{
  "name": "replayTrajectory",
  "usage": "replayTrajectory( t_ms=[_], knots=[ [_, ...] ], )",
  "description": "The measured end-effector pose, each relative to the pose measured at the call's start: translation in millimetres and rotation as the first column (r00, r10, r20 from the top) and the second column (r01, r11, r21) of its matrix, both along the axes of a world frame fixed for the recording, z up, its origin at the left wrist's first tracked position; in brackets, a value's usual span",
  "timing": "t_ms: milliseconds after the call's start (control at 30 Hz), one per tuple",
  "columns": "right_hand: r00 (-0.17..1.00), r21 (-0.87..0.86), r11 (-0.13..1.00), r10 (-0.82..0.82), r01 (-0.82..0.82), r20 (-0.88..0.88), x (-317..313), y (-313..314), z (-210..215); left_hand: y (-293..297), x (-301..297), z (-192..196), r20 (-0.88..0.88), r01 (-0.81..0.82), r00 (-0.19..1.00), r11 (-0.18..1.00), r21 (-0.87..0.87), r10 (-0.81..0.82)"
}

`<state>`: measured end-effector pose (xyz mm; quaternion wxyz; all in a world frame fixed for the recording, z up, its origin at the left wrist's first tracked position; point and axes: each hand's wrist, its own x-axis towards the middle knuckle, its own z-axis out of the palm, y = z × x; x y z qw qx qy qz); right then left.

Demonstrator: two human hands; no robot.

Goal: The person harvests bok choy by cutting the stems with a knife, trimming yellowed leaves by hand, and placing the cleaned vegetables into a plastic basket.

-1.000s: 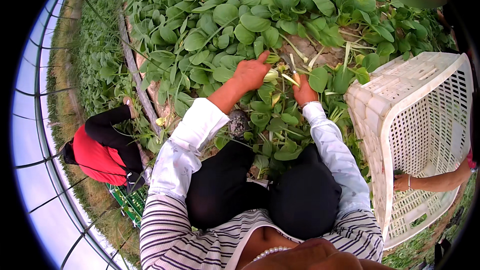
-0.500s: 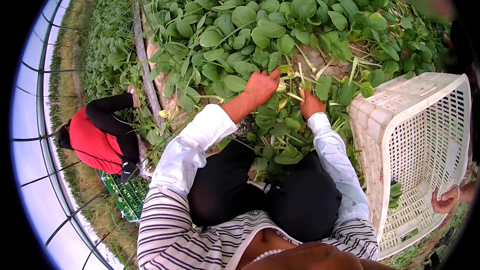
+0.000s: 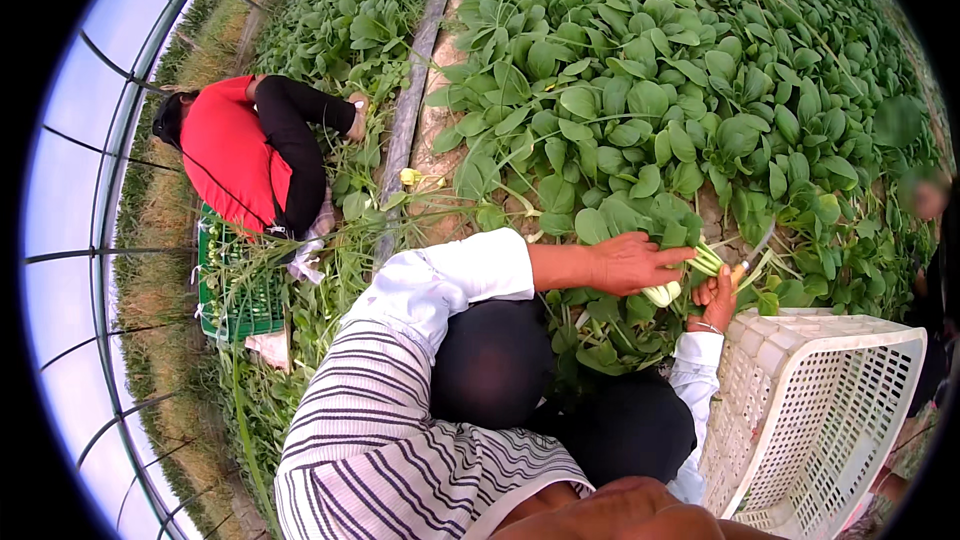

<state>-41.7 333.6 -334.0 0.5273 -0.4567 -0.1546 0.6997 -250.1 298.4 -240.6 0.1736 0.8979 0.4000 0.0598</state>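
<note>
Left grip (image 3: 640, 263) clasps greens (image 3: 708, 259), right grip (image 3: 711, 298) a knife (image 3: 739, 274), over planted soil (image 3: 433, 145), curved frame (image 3: 100, 250) far left.

The left grip (image 3: 632, 264) stretches rightward beside the curled right grip (image 3: 714, 300).

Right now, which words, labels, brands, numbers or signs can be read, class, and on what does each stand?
None can be read. The white plastic crate, green plastic crate, red shirt and striped shirt show no legible lettering; any mark on the knife in the right hand would be too small to read.
</note>
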Motion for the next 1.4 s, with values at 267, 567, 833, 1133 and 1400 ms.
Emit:
replayTrajectory(
  t_ms=[267, 567, 833, 1133, 1400],
  knots=[
    [0.955, 0.104, 0.977, 0.157, -0.188, 0.251, -4.8, -41.8, 21.8, -8.6, 6.7, 10.9, 0.432, -0.172, 0.859, 0.949, -0.264, 0.276],
    [0.706, -0.001, 0.893, 0.357, -0.451, 0.611, -6.4, -30.6, -59.3, 67.9, 17.5, -12.1, -0.041, -0.286, 0.954, 0.852, -0.438, 0.298],
    [0.181, -0.062, 0.764, 0.230, -0.642, 0.956, -42.3, -2.4, -94.9, 78.2, -40.0, -89.9, -0.416, -0.405, 0.889, 0.756, -0.515, 0.193],
    [0.089, -0.067, 0.736, 0.171, -0.674, 0.981, -41.1, -13.7, -125.6, 61.4, -41.8, -105.9, -0.542, -0.531, 0.811, 0.668, -0.521, 0.222],
    [-0.038, -0.225, 0.677, 0.280, -0.700, 0.959, -49.8, -7.4, -118.2, 57.9, -51.2, -115.8, -0.511, -0.623, 0.775, 0.588, -0.515, 0.372]
  ],
)
